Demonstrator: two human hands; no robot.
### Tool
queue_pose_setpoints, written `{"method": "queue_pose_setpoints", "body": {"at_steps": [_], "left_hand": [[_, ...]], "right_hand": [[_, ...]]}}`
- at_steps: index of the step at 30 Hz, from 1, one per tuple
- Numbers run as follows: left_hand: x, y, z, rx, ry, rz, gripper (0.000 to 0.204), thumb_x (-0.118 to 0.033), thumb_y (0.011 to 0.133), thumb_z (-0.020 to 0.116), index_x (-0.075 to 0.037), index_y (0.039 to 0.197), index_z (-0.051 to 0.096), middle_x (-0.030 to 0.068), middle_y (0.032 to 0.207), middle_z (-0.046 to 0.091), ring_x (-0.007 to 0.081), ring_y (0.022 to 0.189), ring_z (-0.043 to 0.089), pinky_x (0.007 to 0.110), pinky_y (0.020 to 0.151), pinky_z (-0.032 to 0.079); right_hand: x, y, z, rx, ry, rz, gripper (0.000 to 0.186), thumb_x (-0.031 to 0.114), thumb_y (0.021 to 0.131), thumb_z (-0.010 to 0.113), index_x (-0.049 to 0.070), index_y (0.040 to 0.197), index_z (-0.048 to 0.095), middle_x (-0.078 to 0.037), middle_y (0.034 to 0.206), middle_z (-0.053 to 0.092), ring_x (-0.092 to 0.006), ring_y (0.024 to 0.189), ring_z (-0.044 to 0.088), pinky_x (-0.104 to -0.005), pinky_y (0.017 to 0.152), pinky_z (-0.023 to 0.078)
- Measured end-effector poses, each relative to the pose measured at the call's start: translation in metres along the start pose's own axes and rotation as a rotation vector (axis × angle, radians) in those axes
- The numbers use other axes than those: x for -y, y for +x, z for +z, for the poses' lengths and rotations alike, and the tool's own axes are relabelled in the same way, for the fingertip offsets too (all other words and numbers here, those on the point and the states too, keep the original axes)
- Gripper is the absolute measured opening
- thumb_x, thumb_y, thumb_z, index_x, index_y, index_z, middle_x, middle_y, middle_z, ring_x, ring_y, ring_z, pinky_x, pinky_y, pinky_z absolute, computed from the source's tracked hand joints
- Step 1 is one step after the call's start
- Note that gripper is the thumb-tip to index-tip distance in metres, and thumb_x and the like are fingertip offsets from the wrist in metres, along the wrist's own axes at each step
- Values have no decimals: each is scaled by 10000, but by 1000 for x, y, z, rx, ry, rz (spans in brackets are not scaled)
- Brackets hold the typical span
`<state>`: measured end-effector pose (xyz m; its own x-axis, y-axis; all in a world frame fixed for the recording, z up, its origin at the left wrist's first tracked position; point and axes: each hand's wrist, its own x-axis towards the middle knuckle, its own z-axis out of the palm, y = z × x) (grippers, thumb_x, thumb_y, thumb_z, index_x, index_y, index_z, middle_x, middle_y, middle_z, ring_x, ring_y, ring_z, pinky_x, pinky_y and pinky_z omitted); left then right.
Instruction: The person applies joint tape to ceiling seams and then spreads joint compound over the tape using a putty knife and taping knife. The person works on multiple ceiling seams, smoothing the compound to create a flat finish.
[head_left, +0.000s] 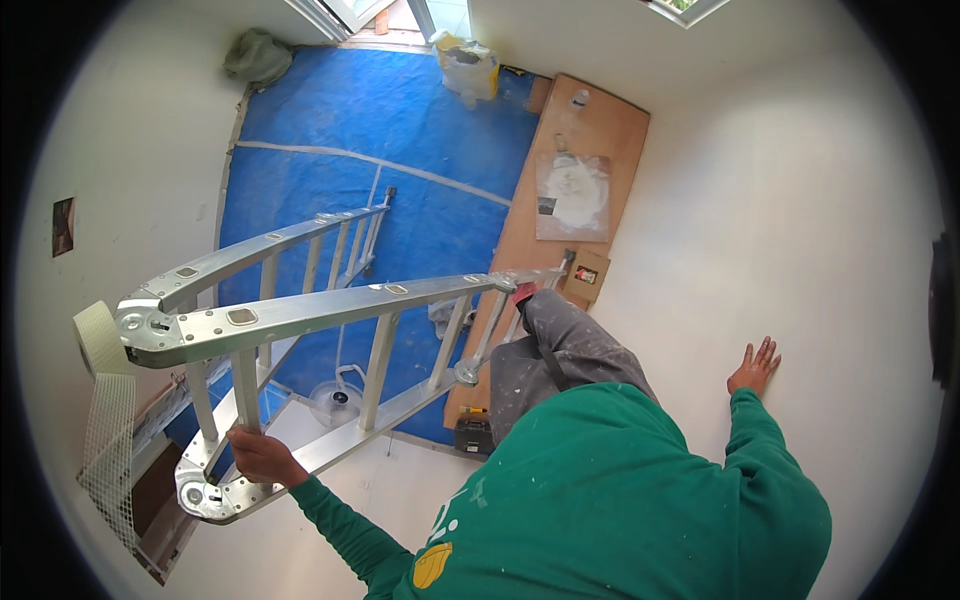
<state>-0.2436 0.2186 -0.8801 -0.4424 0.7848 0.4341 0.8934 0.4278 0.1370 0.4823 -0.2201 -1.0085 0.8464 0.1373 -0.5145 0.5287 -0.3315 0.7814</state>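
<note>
Plainly, the ladder (335, 308) is silvery, hinged metal.

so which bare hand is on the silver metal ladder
The left bare hand grips the silver metal ladder, while the right bare hand rests against the white wall.

A bright blue sheet (440, 115) is covering much of the floor, a pale strip (385, 163) running across it. A crumpled grey-green bundle (258, 58) is lying by its far left corner; a white-and-yellow plastic sack (468, 74) is sitting near its far edge. On the right, a long orange-brown panel (614, 125) is bearing a pale square board (590, 232) smeared white and a small brown cardboard box (580, 291).
</note>
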Motion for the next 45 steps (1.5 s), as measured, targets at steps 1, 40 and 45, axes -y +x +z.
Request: {"method": "queue_pose_setpoints", "body": {"at_steps": [1,40,45], "left_hand": [[0,0,1,-33,18,40,620,-418,1106,326,-15,770,656,173,683,660,408,601,616,537,573,424],[50,40,33,-184,432,111,704,-603,1050,209,-159,1174,740,152,1153,755,448,1033,698,575,911,540],[68,57,44,-215,600,227,700,-647,1025,204,-211,1238,709,123,1177,753,440,1078,689,588,947,513]], "right_hand": [[2,-1,3,-3,-19,15,793,179,899,513,204,1655,273,-177,1742,-44,-363,1603,-101,-610,1260,-89],[160,43,164,-334,167,-107,745,273,886,531,150,1606,383,-147,1736,130,-326,1613,-13,-575,1278,-85],[163,34,154,-202,40,-113,762,310,891,516,186,1625,353,-155,1741,99,-337,1613,-37,-620,1253,-107]]}}
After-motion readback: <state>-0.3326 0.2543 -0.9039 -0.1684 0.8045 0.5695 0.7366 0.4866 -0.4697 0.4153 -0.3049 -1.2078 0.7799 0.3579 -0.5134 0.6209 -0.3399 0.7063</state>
